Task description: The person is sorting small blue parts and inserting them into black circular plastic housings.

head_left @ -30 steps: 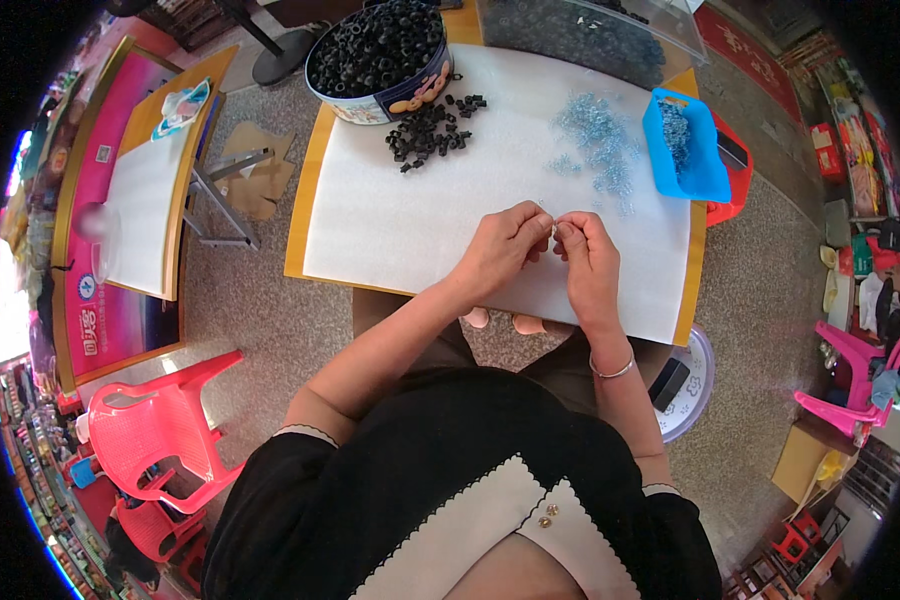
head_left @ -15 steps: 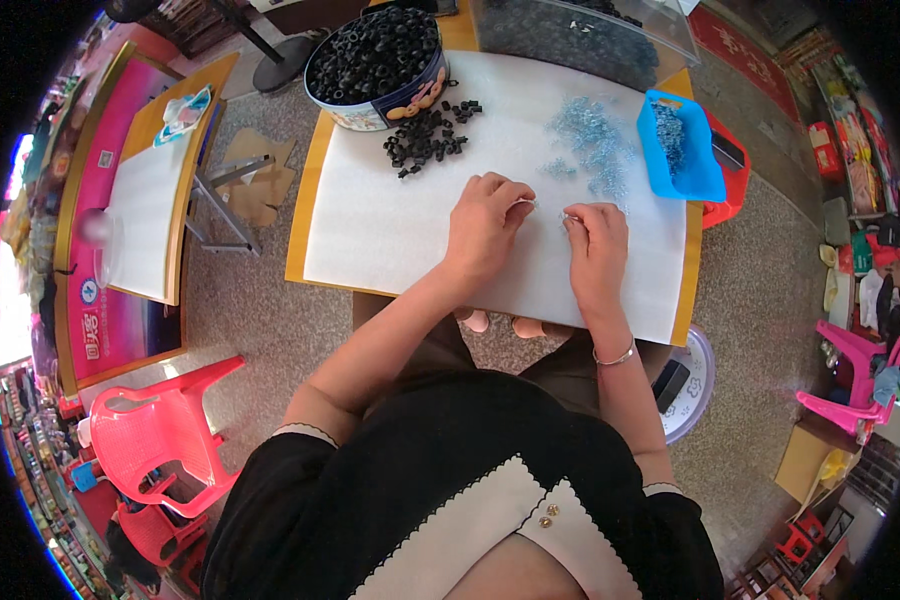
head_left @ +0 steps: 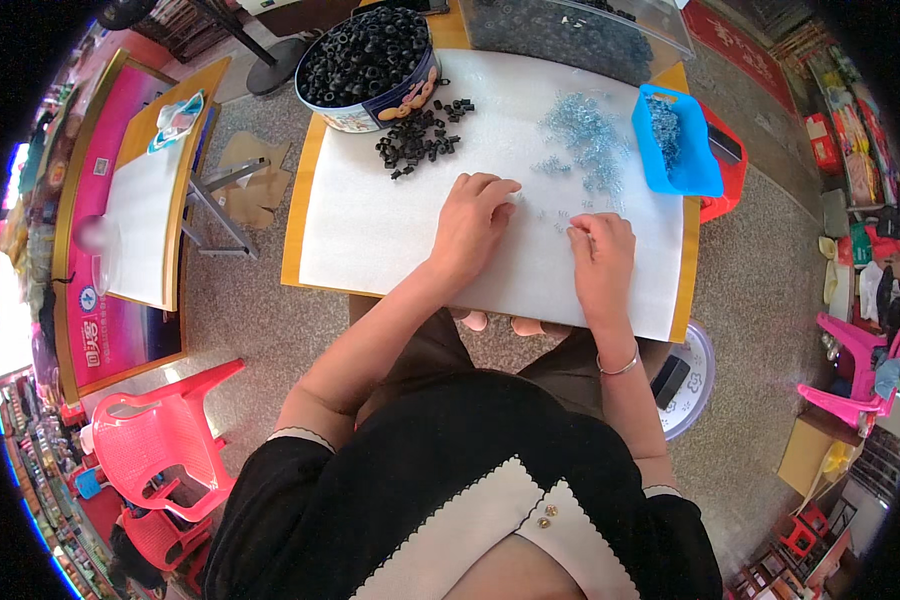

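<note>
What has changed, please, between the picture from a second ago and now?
The left hand has moved left and the right hand slightly right, so they no longer meet. I cannot tell whether either let go of anything. The black pieces, pale-blue pile and blue tray stayed put.

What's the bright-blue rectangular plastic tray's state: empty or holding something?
Not empty: small clear bluish pieces lie inside the blue tray. Cannot tell how deep they go.
</note>
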`<state>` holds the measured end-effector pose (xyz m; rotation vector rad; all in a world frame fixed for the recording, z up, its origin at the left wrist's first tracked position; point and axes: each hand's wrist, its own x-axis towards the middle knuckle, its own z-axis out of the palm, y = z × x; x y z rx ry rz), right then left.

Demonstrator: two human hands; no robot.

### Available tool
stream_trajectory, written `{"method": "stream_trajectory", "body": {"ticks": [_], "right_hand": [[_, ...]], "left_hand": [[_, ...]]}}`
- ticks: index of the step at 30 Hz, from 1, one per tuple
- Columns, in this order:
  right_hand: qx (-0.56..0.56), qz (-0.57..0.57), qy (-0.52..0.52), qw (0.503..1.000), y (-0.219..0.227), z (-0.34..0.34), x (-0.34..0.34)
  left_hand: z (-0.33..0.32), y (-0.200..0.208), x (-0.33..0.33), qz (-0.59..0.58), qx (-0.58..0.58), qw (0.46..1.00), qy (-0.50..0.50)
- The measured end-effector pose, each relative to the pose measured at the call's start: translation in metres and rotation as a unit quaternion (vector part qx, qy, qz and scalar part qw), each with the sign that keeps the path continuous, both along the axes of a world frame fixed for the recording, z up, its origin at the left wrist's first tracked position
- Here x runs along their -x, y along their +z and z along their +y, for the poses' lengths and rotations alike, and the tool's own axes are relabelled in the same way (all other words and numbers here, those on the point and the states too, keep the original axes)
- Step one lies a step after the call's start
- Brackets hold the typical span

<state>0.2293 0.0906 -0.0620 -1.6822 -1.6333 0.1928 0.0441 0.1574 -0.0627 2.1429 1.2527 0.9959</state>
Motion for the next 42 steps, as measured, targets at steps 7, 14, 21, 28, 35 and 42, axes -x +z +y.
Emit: {"method": "stream_trajectory", "body": {"ticks": [7, 14, 21, 28, 35, 42], "right_hand": [[0.02, -0.033, 0.026, 0.999, -0.002, -0.001, 0.008], [-0.003, 0.008, 0.012, 1.0, -0.006, 0.0, 0.001], [-0.002, 0.005, 0.015, 1.0, 0.001, 0.003, -0.007], [-0.053, -0.054, 0.018, 0.997, 0.008, 0.046, -0.012], [-0.053, -0.061, 0.036, 0.996, 0.001, 0.064, -0.005], [-0.043, -0.157, 0.002, 0.987, -0.004, 0.073, -0.01]], "left_hand": [[-0.004, -0.002, 0.004, -0.027, 0.003, 1.0, -0.012], [0.03, 0.011, -0.026, -0.015, -0.002, 1.0, 0.012], [0.055, 0.0, -0.03, 0.107, 0.01, 0.993, -0.048], [0.048, -0.002, -0.011, -0.014, 0.014, 0.998, -0.058], [0.041, 0.003, -0.008, -0.09, 0.097, 0.991, -0.002], [0.038, 0.002, -0.013, -0.064, 0.078, 0.994, -0.04]]}}
